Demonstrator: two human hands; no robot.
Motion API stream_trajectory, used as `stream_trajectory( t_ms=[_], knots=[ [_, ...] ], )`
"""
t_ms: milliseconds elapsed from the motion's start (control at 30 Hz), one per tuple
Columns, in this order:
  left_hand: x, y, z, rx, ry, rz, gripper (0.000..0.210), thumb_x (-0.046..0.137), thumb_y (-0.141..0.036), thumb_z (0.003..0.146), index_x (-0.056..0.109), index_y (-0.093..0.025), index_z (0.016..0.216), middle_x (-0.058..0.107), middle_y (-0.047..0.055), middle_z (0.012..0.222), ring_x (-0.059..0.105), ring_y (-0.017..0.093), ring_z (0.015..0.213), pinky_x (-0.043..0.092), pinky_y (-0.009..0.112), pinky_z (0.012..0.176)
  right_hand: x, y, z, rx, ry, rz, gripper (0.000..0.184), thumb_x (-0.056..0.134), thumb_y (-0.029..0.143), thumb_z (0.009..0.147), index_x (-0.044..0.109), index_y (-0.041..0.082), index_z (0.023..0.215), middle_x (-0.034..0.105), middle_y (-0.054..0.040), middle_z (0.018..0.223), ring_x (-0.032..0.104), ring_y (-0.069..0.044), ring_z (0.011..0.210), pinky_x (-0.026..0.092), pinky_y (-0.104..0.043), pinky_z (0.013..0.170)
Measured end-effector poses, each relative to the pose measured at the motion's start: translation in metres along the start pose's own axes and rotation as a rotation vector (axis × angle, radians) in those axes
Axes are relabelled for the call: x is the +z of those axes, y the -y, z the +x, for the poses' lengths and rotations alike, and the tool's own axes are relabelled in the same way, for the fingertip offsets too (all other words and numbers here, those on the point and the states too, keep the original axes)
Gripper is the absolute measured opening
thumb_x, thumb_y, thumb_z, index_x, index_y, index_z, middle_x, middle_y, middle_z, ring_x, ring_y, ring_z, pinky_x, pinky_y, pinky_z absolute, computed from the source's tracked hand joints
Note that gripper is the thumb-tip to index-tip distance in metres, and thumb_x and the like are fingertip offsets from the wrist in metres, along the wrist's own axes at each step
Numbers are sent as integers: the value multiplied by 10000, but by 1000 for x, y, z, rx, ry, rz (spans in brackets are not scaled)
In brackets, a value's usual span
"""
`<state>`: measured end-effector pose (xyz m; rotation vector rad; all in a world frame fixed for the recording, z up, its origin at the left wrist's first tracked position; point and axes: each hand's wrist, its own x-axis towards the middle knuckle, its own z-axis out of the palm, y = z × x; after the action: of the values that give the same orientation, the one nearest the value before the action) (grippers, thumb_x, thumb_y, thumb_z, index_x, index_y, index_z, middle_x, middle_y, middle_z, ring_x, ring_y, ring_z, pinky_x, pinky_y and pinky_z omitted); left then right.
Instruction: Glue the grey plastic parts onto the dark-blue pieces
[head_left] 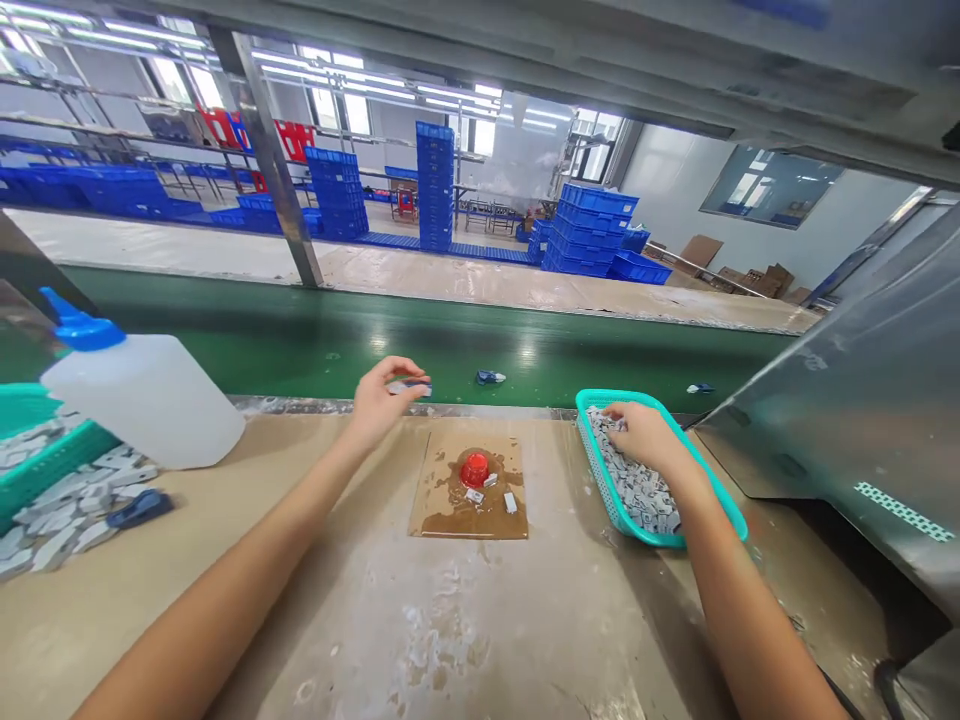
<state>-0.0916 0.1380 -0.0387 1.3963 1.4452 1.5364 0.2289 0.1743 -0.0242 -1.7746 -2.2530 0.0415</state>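
My L hand, mid-frame, pinches a blue-white piece btwn thumb & fingers, prob. for control. My R hand is down in the green basket, mid-right, prob. set close for easy reach; can't tell if it's gripping any grey bits.

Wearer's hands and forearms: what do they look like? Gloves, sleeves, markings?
Left hand and right hand are both ungloved. Left forearm and right forearm are slim and sleeveless as far as the frame shows. No watch, wristband, cable or obvious marking; rings can't be ruled out, some fingers are hidden.
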Motion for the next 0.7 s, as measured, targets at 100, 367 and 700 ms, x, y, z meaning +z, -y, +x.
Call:
stream_trajectory(
  t_ms=[100,367,700],
  knots=[
    [-20,23,27,-65,-80,290,325,631,-224,607,486,-191,897,548,64,979,590,212,909,413,327,838,8,-13,1,8,113,-38,273,559,-2,564,671,154,757,676,-90,834,600,-238,841,434,-277,693],
    [28,5,58,96,185,1214,756,669,-236,581,357,-230,1270,266,177,1376,111,374,1285,88,586,971,15,-17,6,93,145,-47,288,516,-10,583,682,131,772,669,-83,720,597,-206,755,370,-230,593],
    [62,6,84,-13,286,805,176,576,-82,589,641,-158,734,644,139,902,536,290,996,382,352,851,15,-21,4,127,114,-10,346,479,-31,577,655,131,827,647,-65,699,586,-186,733,346,-212,556]
  ],
)
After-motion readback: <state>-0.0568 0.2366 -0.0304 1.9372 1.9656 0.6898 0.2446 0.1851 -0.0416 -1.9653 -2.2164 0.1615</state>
